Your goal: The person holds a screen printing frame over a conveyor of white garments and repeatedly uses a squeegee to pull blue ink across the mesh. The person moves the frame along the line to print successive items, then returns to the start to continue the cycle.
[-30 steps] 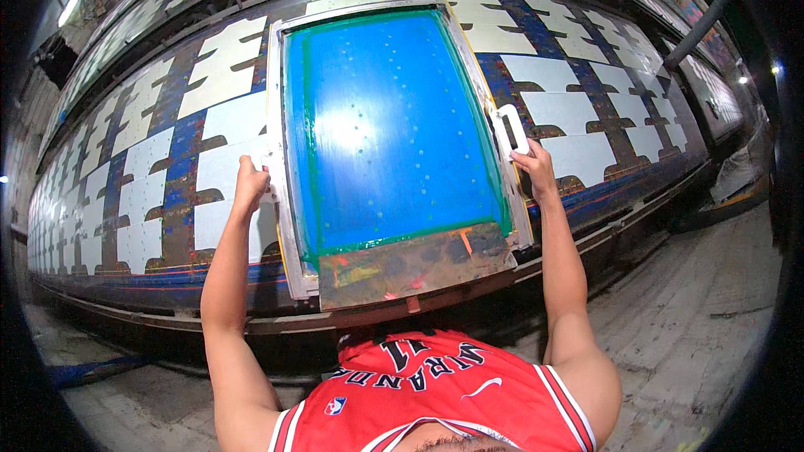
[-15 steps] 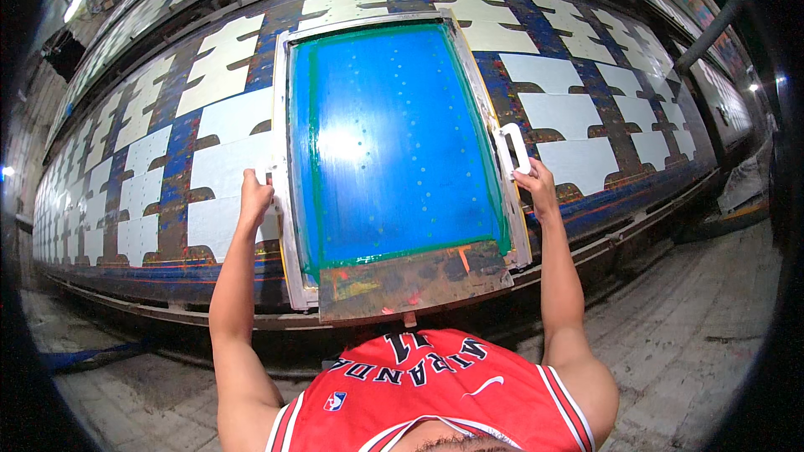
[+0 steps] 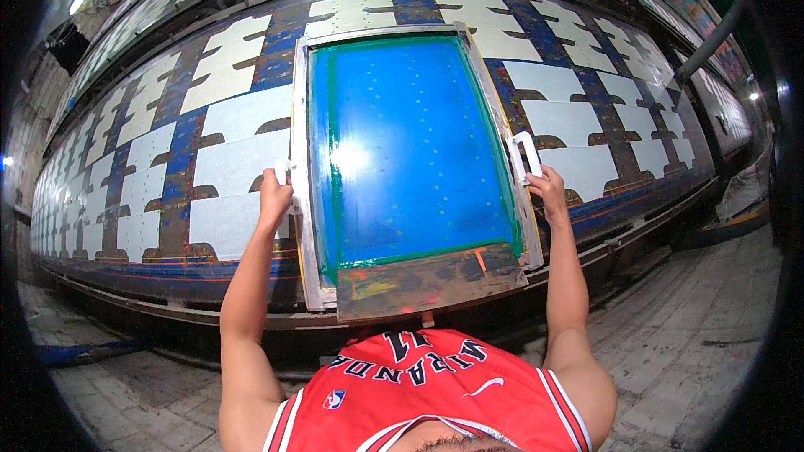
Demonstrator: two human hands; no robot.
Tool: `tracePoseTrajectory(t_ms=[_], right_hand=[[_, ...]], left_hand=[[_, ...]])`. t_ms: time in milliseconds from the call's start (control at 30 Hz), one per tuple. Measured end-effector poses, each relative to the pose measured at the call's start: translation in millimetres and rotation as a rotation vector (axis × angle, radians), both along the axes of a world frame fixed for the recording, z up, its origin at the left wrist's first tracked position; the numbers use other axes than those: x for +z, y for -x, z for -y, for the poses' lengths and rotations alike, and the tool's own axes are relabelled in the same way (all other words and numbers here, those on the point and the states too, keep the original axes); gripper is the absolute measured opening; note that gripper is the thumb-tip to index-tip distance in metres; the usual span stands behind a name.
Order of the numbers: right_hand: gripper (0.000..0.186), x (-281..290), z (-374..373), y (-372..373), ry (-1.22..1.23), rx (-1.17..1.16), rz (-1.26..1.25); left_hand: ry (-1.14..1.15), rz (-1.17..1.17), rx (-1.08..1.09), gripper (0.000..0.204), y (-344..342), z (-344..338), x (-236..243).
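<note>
A screen-printing frame [image 3: 301,117] with blue mesh [image 3: 419,151] and green-edged borders lies between my hands, over a long table. Its left side has a white handle [image 3: 282,168], and my left hand [image 3: 275,196] is closed around it. On the right side, my right hand [image 3: 549,192] grips the lower part of a larger white handle [image 3: 531,156]. A paint-stained board [image 3: 431,286] spans the frame's near end, close to my body. Whether the frame touches the table or hangs just above it, I cannot tell.
White cut fabric panels [image 3: 574,121] lie in rows on the paint-spattered table [image 3: 180,163], left and right of the frame. The table's front rail [image 3: 184,311] runs before me. Another table with pale panels stands beyond. A grey pipe [image 3: 712,43] slants at the right.
The frame has shifted to the right over the table, with both hands still on its handles and moving along with it. The view has also shifted slightly.
</note>
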State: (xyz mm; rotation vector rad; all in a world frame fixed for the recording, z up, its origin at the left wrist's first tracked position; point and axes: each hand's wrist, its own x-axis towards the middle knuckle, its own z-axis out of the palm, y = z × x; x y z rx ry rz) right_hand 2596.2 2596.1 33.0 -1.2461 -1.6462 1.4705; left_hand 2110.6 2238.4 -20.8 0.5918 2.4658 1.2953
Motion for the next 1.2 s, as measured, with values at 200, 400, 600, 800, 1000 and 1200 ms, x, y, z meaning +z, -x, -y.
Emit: tracePoseTrajectory(t_ms=[200,400,600,800,1000,1200], right_hand=[[0.052,-2.8,-8.4,-4.7,0.002,-0.014,0.022],[0.053,-6.2,-14.2,-9.0,0.013,-0.006,0.014],[0.050,-10.7,-15.9,-8.9,0.017,0.025,0.048],[0.048,-12.5,-20.0,-9.3,0.032,0.062,0.131],[0.056,6.8,8.4,3.6,-0.778,-0.023,0.791],[0.055,59.6,106.9,16.1,-0.614,0.683,0.393]], left_hand=[[0.017,0.049,0.003,0.035,-5.9,-8.0,-2.7],[0.038,0.022,0.006,0.037,-9.9,-11.1,-5.9],[0.068,-0.044,-0.028,0.035,-0.9,-10.2,-26.3],[0.104,-0.098,-0.089,0.033,-5.2,-7.4,-24.9],[0.093,-0.030,-0.104,0.032,-4.4,-5.7,-21.8],[0.138,0.134,-0.144,0.045,6.8,-5.7,-4.8]])
